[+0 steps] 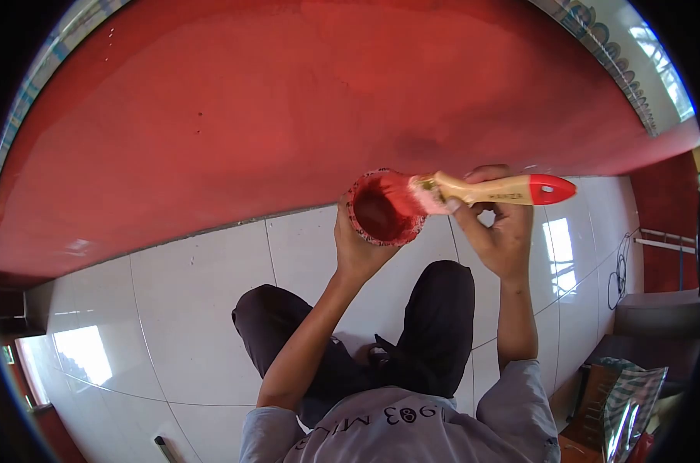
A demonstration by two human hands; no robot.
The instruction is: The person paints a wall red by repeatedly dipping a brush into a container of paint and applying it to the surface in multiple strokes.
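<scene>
My left hand (359, 251) is wrapped round a small round paint cup (363, 185), its rim smeared with red. Dark red paint (377, 212) shows inside it. In my right hand (498, 228) is a paintbrush (493, 190) with a wooden handle and a red tip, gripped near the ferrule. Its red-coated bristles lie over the right side of the cup's mouth. Just beyond both hands rises a red wall (272, 116), with darker patches of red near its lower part.
White floor tiles (203, 309) run along the wall's foot. My bent knees are below the hands. At the lower right are a brown box (593, 397) and a checked cloth (624, 382). A dark stick-like object (164, 447) lies at the lower left; a thin cable (618, 274) hangs at the right.
</scene>
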